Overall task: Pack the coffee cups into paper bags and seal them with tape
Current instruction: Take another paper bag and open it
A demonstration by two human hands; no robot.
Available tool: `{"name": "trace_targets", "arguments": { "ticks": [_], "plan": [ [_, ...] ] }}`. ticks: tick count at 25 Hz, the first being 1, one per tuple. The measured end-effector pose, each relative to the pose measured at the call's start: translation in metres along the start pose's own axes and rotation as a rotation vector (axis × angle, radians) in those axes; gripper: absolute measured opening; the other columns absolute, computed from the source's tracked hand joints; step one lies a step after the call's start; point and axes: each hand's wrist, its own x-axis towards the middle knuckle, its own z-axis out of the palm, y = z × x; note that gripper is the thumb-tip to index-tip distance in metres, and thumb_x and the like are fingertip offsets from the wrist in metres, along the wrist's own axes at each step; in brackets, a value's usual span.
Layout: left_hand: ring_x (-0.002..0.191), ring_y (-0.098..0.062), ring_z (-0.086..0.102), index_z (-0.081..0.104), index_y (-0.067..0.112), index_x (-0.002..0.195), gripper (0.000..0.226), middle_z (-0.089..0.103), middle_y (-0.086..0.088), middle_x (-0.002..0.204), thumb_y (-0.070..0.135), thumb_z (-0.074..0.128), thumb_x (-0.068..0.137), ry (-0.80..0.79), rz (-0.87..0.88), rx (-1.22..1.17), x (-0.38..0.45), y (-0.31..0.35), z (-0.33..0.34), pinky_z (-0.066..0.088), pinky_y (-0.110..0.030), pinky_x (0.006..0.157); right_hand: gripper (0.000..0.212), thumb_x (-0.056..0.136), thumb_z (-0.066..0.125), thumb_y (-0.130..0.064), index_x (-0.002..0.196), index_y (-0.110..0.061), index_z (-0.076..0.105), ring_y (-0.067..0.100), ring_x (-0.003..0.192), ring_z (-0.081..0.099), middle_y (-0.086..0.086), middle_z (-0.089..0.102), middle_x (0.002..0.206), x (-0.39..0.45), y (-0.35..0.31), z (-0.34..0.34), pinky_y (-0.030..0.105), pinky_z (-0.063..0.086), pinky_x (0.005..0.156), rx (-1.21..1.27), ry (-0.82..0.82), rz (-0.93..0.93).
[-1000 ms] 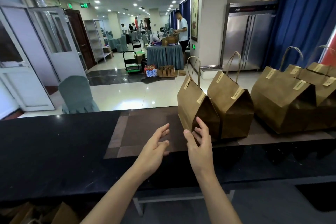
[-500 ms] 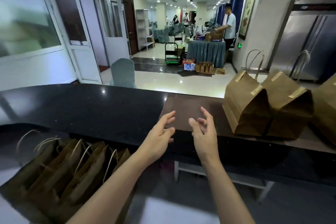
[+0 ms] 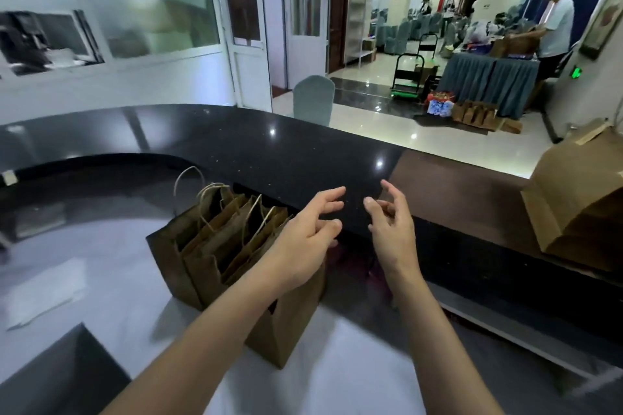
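A long, dark, polished table (image 3: 269,152) curves across the view, with a lower pale surface (image 3: 111,266) on the near side of it. Toward the right end of the table lies a sealed brown paper bag (image 3: 580,199), partly cut off by the frame edge, with a strip of tape (image 3: 588,136) on its folded top. On the pale surface, close against the table's near edge, stands a cluster of empty paper bags (image 3: 215,239), upright and open-topped, their twisted paper handles (image 3: 188,185) sticking up. The left hand (image 3: 303,242) hovers above the right side of this cluster, fingers spread and loosely bent, gripping nothing. The right hand (image 3: 391,229) hangs beside it over the table's near edge, fingers apart and relaxed, also empty. The two hands are near each other without touching. No coffee cups can be made out. Beyond the table's far edge a covered chair (image 3: 313,98) stands on the glossy floor.
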Motion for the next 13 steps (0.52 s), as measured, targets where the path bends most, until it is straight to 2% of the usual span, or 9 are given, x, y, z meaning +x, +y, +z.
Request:
{"name": "trace_targets", "arguments": {
  "ticks": [4,7,10,13],
  "plan": [
    [0.107,-0.008,0.063,0.051,0.037,0.138,0.041,0.062,0.012,0.123,0.015,0.047,0.103,0.191,0.033,0.059,-0.029,-0.001,-0.022,0.055,-0.037,0.094,0.034,0.1,0.059,-0.035,0.134,-0.037,0.058,0.008,0.111,0.059,-0.009,0.061,0.115,0.004,0.01,0.02,0.04,0.051,0.102,-0.069,-0.103,-0.03],
    [0.101,-0.003,0.062,0.056,0.031,0.13,0.033,0.064,0.014,0.11,0.013,0.048,0.103,0.342,0.001,0.172,-0.055,-0.012,-0.033,0.056,-0.029,0.09,0.027,0.102,0.055,-0.028,0.126,-0.032,0.065,0.011,0.115,0.059,-0.007,0.065,0.117,0.01,0.023,0.029,0.036,0.049,0.102,-0.172,-0.194,-0.033],
    [0.103,0.006,0.056,0.058,0.032,0.125,0.027,0.06,0.019,0.108,0.017,0.05,0.103,0.385,-0.088,0.338,-0.081,-0.032,-0.036,0.053,-0.015,0.086,0.024,0.101,0.052,-0.03,0.116,-0.036,0.07,0.015,0.113,0.062,-0.005,0.068,0.118,0.011,0.036,0.037,0.045,0.051,0.102,-0.275,-0.298,-0.038],
    [0.108,0.004,0.053,0.058,0.035,0.123,0.027,0.057,0.025,0.11,0.02,0.05,0.102,0.365,-0.153,0.457,-0.099,-0.052,-0.032,0.052,-0.021,0.091,0.026,0.095,0.049,-0.044,0.111,-0.046,0.069,0.023,0.101,0.068,-0.007,0.065,0.112,0.009,0.042,0.04,0.053,0.057,0.09,-0.326,-0.372,-0.01]
  ]
}}
